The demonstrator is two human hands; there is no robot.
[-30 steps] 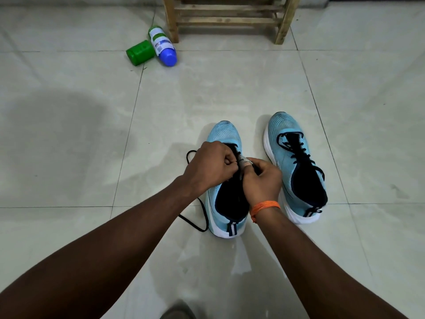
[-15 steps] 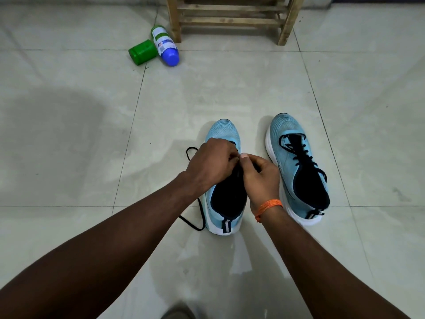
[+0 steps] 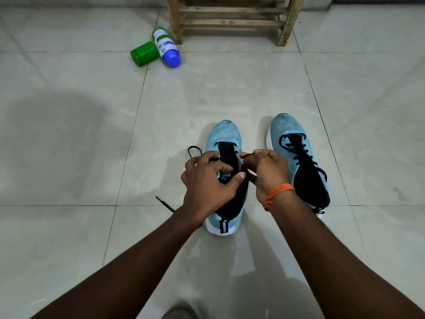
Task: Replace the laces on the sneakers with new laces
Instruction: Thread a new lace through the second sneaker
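Sneakers of light-blue knit with black tongues and white soles stand side by side on the pale tiled floor point(image 3: 230, 88): the laced sneaker point(image 3: 287, 130) apart to the right, the bare sneaker point(image 3: 224, 137) under both hands. 1 second ago the hands were bunched together over the tongue; now they have parted. The left hand point(image 3: 207, 180) curls over the tongue and grips it, thumb pressed down, while the right hand point(image 3: 269, 171) pinches the tip of the thin black lace point(image 3: 194, 149) drawn out at the right-side eyelets. That suggests 1 pass through an eyelet is being made, with most eyelets left. 2 containers lie tipped and touching by the wooden slatted rack point(image 3: 230, 21): a green plastic jar point(image 3: 143, 52) and a white bottle with blue cap point(image 3: 166, 48); their contents are hidden
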